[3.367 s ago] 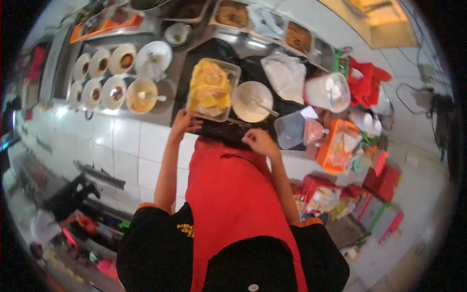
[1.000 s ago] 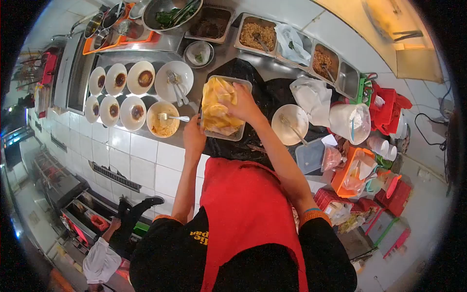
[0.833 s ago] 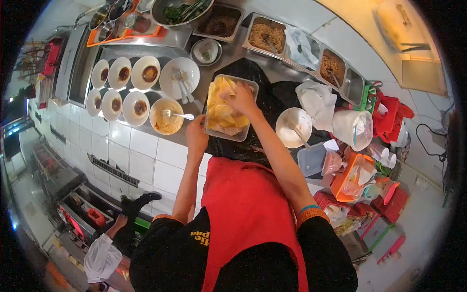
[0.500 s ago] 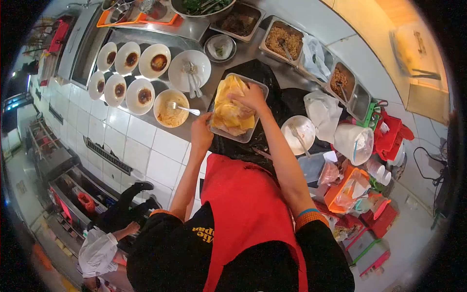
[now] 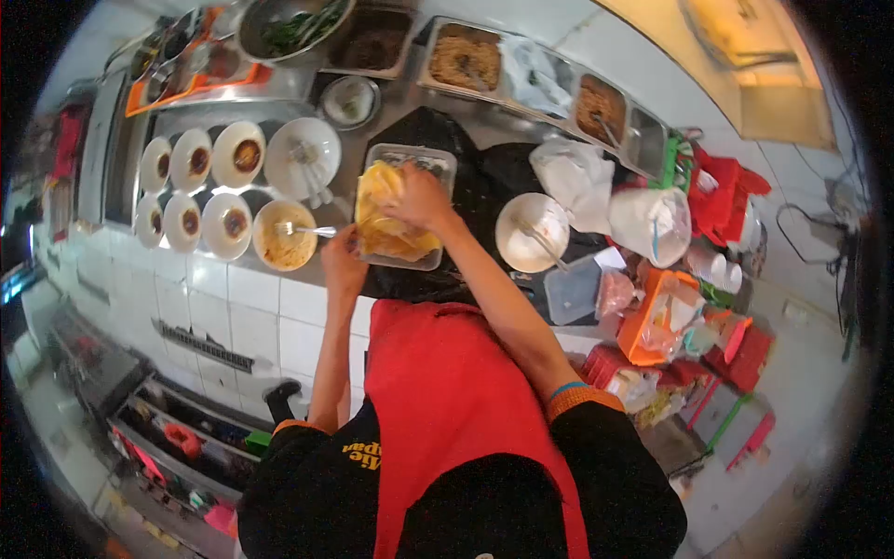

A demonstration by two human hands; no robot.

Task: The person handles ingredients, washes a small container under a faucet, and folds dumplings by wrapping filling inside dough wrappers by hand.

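A clear plastic tub (image 5: 445,166) sits on black plastic on the counter. In it lies a soft, folded yellow sheet (image 5: 380,186), bunched toward the tub's left side; I cannot make out its material. My right hand (image 5: 419,197) reaches into the tub from the right, its fingers closed on the yellow sheet and partly hidden. My left hand (image 5: 345,259) is at the tub's lower left corner, fingers curled against the edge. Just left of it, a fork (image 5: 312,230) lies across a bowl with pale orange residue (image 5: 279,253).
Several white bowls with dark sauce (image 5: 237,156) stand in two rows at left, beside a bowl of cutlery (image 5: 307,154). Metal food pans (image 5: 466,63) line the back. At right are a white bowl with a utensil (image 5: 533,224), a white bucket (image 5: 649,224) and an orange basket (image 5: 643,326).
The camera view has shifted, so the counter sits farther left. My right hand has drawn the yellow sheet leftward, baring the tub's upper right. My left hand stays at the tub's edge.
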